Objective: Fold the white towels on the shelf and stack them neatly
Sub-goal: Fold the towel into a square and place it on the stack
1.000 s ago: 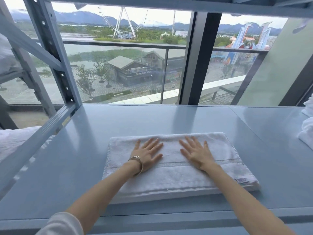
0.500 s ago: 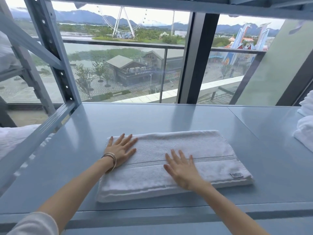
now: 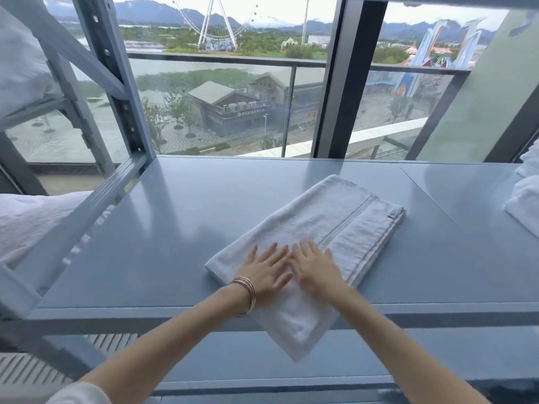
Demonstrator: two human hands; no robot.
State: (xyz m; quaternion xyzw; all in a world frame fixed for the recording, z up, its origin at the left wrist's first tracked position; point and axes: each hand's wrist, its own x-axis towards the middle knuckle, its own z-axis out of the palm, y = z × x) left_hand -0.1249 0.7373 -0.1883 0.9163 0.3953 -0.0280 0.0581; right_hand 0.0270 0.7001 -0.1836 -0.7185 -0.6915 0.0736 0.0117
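On your far left, white bedding (image 3: 26, 220) lies beyond the grey-blue frame post (image 3: 116, 80), and the shelf (image 3: 163, 234) stretches across in front of you. Your left hand (image 3: 264, 272), with thin metal bangles (image 3: 247, 293) at the wrist, lies flat with fingers spread on the near end of the folded white towel (image 3: 326, 225); its grip is wide open and clasps nothing. Your right hand (image 3: 316, 268) lies flat just beside it, fingers touching or nearly touching the left's, equally open, only pressing on the cloth. The towel sits diagonally on the shelf, its near corner hanging over the front edge, its far end pointing right toward the window. A small label (image 3: 392, 215) shows at that far right corner; its writing is too small to read. At the right edge, more white towels (image 3: 525, 205) lie on the shelf, well apart from yours.
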